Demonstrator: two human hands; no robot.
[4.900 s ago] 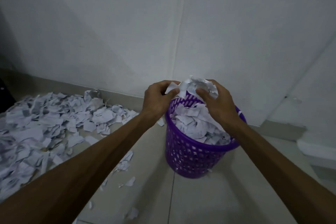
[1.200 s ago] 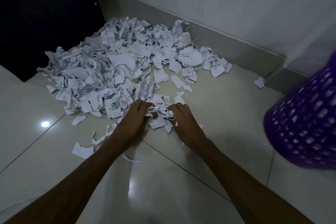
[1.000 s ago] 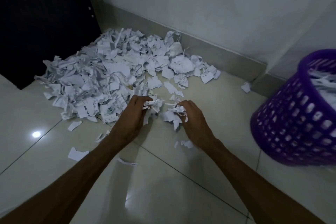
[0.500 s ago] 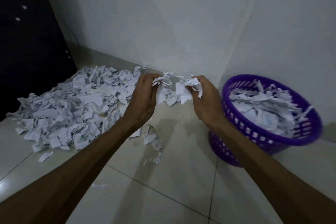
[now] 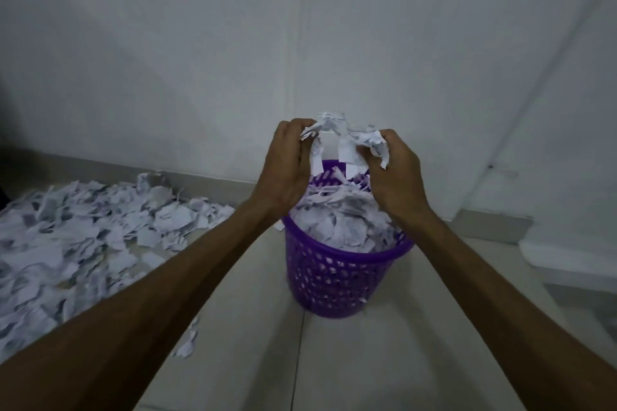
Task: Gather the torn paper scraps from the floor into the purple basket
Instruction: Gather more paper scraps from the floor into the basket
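Hovering above the basket [image 5: 337, 280], a bunch of scraps [image 5: 344, 137] is pinched between both hands: the left hand [image 5: 287, 170] curls round one end, the right hand [image 5: 394, 173] round the other, each grip clenched on paper. I'd say this is the drop step; next the fingers need to let go straight over the opening, low enough that loose strips don't flutter out. The basket already looks heaped near its rim, so pressing the load down may be needed. A big pile [image 5: 83, 233] of scraps lies on the floor [image 5: 384, 360] to the left by the wall [image 5: 200, 60], with a few strays near the left forearm. Most of the job remains.
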